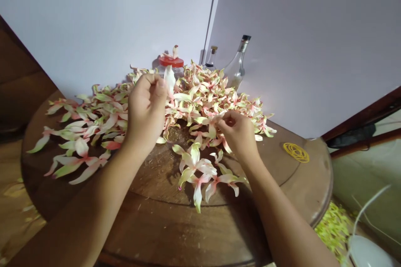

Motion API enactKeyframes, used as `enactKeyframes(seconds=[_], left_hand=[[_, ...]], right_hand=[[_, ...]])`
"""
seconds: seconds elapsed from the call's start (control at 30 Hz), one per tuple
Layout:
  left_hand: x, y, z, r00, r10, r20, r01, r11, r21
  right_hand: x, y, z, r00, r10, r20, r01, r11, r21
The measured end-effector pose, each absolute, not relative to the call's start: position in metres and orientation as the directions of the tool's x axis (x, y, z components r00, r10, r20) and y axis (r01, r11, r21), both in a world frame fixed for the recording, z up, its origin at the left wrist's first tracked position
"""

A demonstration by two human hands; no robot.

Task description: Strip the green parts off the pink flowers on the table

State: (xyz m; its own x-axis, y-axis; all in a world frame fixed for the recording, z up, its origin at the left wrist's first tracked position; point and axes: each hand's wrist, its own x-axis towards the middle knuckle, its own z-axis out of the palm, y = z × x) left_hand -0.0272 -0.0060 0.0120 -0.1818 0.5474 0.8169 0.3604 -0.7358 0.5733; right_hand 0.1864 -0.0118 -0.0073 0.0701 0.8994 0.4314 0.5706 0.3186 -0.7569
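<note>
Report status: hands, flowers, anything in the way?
Left hand raised, apparently pinching a pale flower. Right hand at flower heap, grip unclear. Loose flower cluster nearer on table. Yellow bands off right, not obstructing.

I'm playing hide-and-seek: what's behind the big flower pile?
A red-lidded jar, a small bottle and a taller bottle. The flower pile covers their bottoms, so those can't be seen.

No legible text anywhere — no readable labels, brands, numbers or signs in view.
</note>
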Motion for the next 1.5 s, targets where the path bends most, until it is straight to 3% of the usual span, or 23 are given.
enactKeyframes(seconds=[0.07, 0.17, 0.33, 0.4, 0.83, 1.03, 1.3, 1.5], left_hand=[[-0.028, -0.009, 0.016, -0.073, 0.596, 0.799, 0.271, -0.760, 0.591], [-0.021, -0.018, 0.019, 0.076, 0.605, 0.793, 0.292, -0.774, 0.562], [-0.006, -0.021, 0.013, 0.275, 0.434, 0.858, 0.485, -0.833, 0.266], [-0.005, -0.018, 0.009, 0.301, 0.405, 0.863, 0.526, -0.826, 0.204], [-0.007, -0.021, 0.010, 0.227, 0.538, 0.812, 0.525, -0.770, 0.363], [-0.008, -0.021, 0.009, 0.230, 0.546, 0.806, 0.506, -0.774, 0.380], [-0.008, -0.021, 0.009, 0.279, 0.520, 0.807, 0.508, -0.793, 0.335], [-0.007, -0.017, 0.006, 0.355, 0.440, 0.825, 0.585, -0.793, 0.171]], right_hand=[[0.194, -0.009, -0.006, 0.122, 0.906, 0.406, 0.453, 0.314, -0.834], [0.197, -0.009, -0.003, 0.133, 0.904, 0.405, 0.298, 0.354, -0.887], [0.179, -0.023, 0.002, -0.073, 0.903, 0.423, 0.135, 0.429, -0.893], [0.171, -0.029, 0.002, -0.138, 0.894, 0.427, 0.100, 0.442, -0.892], [0.168, -0.028, -0.001, -0.182, 0.897, 0.404, 0.014, 0.413, -0.911], [0.168, -0.029, 0.001, -0.183, 0.889, 0.419, -0.010, 0.424, -0.905], [0.167, -0.030, 0.001, -0.228, 0.892, 0.391, -0.084, 0.382, -0.920], [0.167, -0.029, 0.000, -0.217, 0.908, 0.358, -0.045, 0.357, -0.933]])
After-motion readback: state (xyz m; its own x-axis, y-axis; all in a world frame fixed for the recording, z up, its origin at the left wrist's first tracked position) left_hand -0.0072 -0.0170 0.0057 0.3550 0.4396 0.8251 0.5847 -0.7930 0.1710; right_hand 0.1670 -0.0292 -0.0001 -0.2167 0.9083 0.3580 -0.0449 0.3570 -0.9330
